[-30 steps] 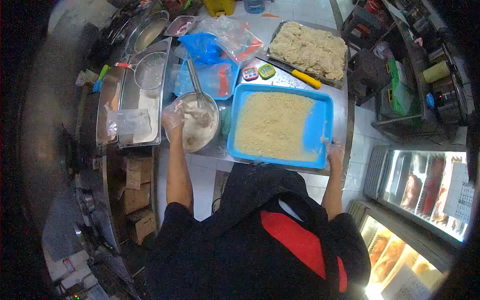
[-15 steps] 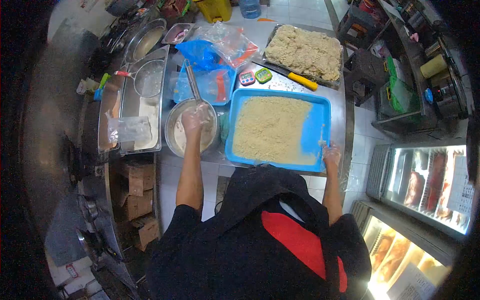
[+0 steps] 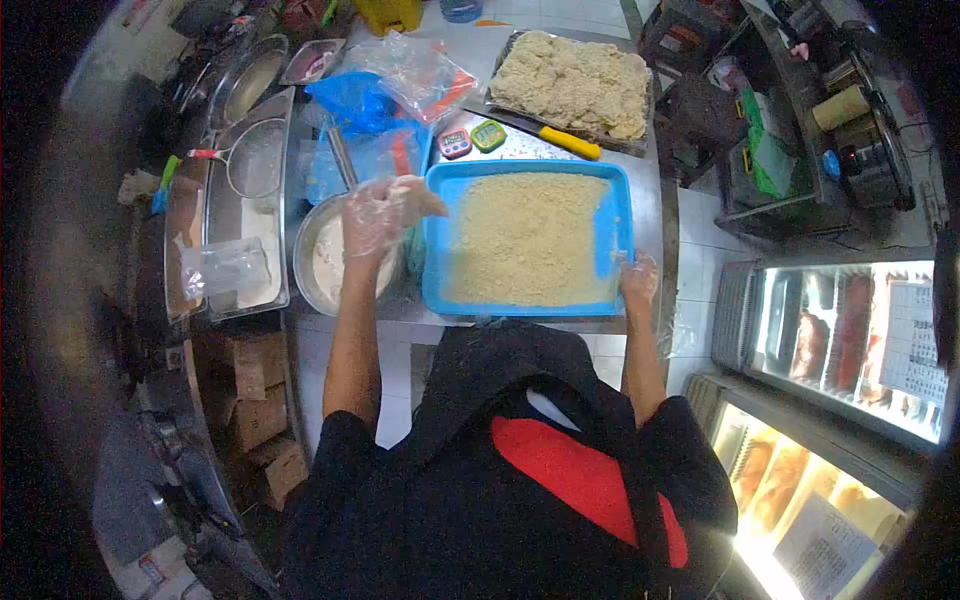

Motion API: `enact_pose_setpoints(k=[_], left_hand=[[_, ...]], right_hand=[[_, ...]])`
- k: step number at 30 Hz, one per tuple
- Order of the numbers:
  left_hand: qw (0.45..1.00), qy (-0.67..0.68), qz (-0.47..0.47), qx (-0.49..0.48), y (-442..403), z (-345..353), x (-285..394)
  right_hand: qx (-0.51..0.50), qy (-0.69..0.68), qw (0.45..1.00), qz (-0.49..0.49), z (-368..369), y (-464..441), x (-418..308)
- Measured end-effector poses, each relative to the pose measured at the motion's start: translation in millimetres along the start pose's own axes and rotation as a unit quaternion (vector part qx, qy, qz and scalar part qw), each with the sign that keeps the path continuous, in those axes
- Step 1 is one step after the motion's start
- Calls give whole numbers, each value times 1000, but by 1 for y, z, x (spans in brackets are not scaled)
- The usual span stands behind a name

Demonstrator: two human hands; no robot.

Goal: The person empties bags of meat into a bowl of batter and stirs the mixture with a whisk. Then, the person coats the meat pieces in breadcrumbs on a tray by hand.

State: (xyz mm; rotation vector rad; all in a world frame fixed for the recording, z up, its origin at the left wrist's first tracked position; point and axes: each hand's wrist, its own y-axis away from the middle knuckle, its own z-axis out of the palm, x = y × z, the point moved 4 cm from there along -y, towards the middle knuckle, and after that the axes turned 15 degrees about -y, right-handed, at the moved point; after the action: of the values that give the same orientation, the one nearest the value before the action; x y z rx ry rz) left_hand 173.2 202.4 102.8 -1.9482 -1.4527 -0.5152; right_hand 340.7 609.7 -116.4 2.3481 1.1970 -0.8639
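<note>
My left hand, in a clear plastic glove, is closed around a pale, wet piece of meat that pokes out toward the blue tray. Below it stands a steel bowl of whitish batter, with a metal handle leaning out of it. The blue tray contains a layer of pale crumbs. At the tray's right end, my gloved right hand grips the rim.
Behind the blue tray lie a yellow-handled knife and two small timers. A tray of crumb-coated pieces stands at the back right. To the left are steel pans, a sieve and plastic bags.
My left hand has risen out of the bowl with the piece of meat, moving toward the blue tray. Crumbs have spread rightward in the tray. The whole view has shifted slightly.
</note>
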Motion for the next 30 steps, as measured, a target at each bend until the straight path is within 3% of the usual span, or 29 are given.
enact_pose_setpoints(k=[1, 2, 3, 4, 6, 9, 12, 14, 17, 20, 22, 24, 26, 29, 30], left_hand=[[996, 89, 20, -23, 3, 10, 26], [983, 176, 41, -44, 9, 16, 51], [994, -6, 87, -62, 18, 29, 43], [970, -190, 130, -79, 30, 49, 27], [897, -319, 64, -300, 58, 101, -6], [921, -274, 133, -241, 101, 104, -21], [983, -142, 115, -2, 110, 60, -40], [983, -76, -157, -57, 106, 16, -45], [972, -194, -94, 96, 131, -11, -121], [957, -201, -79, 193, 132, -12, -155], [936, -267, -58, 221, 124, -15, -146], [945, -247, -121, 176, 128, -11, -148], [949, -226, -141, 170, 128, -9, -152], [952, -192, -128, 199, 127, -7, -158], [954, -181, -135, 198, 127, -5, -157]], right_hand=[[-20, -32, 999, -1, -7, 0, -13], [18, 1, 997, -73, -14, 4, -33], [54, 33, 987, -145, -18, 10, -57], [90, 62, 970, -217, -19, 18, -80], [-43, -37, 957, -286, -5, 30, -113], [-189, 79, 932, -299, 32, 33, -142], [-160, 85, 937, -299, 51, 10, -141], [-100, 53, 949, -295, 69, -12, -122], [-87, -77, 947, -298, 85, -24, -105], [-277, -231, 924, -125, 111, -34, -99], [-204, -356, 908, -90, 111, -64, -100], [-150, -325, 931, -72, 120, -80, -93], [-109, -144, 980, -84, 144, -95, -75], [-244, -85, 940, -224, 157, -46, -103], [-257, -66, 945, -190, 146, -42, -122]])
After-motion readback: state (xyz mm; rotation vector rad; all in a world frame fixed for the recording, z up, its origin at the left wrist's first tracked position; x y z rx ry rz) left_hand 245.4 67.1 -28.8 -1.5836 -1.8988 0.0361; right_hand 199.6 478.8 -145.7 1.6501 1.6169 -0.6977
